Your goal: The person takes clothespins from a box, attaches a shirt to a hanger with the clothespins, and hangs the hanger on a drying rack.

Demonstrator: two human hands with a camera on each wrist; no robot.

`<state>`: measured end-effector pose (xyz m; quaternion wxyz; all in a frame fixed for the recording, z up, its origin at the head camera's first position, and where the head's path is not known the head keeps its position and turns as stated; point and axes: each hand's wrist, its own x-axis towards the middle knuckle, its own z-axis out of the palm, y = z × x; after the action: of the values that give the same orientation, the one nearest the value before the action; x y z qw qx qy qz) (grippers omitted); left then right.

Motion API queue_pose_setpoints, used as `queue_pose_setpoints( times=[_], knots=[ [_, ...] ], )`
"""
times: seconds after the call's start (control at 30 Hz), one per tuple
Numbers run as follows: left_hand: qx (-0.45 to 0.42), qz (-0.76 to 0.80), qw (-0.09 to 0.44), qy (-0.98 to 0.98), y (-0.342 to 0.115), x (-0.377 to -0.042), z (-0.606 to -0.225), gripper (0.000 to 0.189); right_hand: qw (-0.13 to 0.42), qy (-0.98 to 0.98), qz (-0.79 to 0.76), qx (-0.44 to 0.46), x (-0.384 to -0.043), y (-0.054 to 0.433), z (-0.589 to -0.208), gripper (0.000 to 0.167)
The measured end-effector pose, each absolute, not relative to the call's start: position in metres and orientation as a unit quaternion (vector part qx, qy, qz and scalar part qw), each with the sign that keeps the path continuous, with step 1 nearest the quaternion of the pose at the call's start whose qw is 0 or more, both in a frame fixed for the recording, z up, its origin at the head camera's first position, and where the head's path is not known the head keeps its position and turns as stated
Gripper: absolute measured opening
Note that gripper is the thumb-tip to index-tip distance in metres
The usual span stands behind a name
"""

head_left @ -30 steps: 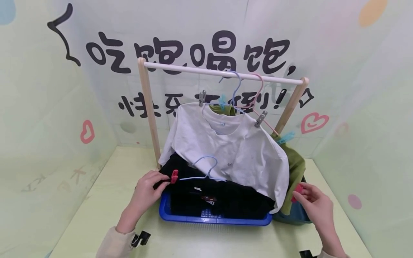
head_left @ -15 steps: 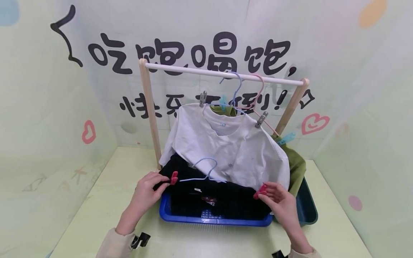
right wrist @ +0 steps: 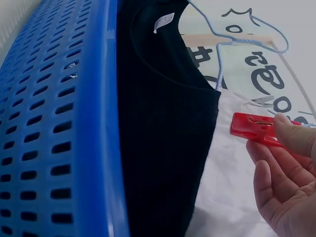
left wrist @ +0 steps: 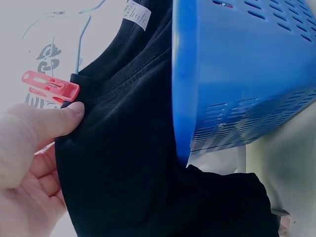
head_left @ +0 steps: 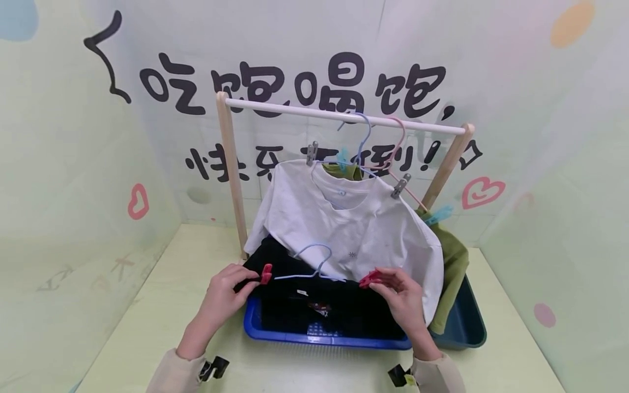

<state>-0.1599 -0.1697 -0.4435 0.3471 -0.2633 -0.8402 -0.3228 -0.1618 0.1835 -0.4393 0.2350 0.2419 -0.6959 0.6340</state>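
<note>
My left hand [head_left: 228, 289] pinches the shoulder of a black shirt [left wrist: 123, 148] between thumb and fingers. Right beside the thumb, a red clothespin [left wrist: 49, 88] is clipped where the shirt meets a light blue hanger [head_left: 314, 273]. My right hand [head_left: 403, 297] holds a second red clothespin [right wrist: 254, 127] between thumb and fingers. In the right wrist view its tip points toward the shirt's other shoulder, with a gap between. The shirt's neckline, with a white label [right wrist: 163, 21], lies around the hanger; its lower part drapes over a blue basket [head_left: 324, 342].
Behind stands a wooden rack with a white rod [head_left: 295, 111]. A white shirt [head_left: 339, 229] with grey clothespins [head_left: 400, 185] and a green garment [head_left: 454, 256] with light blue clothespins [head_left: 437, 215] hang from it. A dark green bin [head_left: 472, 322] stands at the right.
My right hand has moved left with the red clothespin, from beside the green garment to the right end of the hanger. My left hand keeps its hold on the black shirt.
</note>
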Motion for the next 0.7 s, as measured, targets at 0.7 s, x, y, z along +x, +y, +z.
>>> queue_pose_setpoints(
  times=[0.7],
  knots=[
    [-0.274, -0.324, 0.344, -0.838, -0.174, -0.159, -0.446, 0.029, 0.189, -0.770, 0.545, 0.274, -0.171, 0.175, -0.450, 0.035]
  ],
)
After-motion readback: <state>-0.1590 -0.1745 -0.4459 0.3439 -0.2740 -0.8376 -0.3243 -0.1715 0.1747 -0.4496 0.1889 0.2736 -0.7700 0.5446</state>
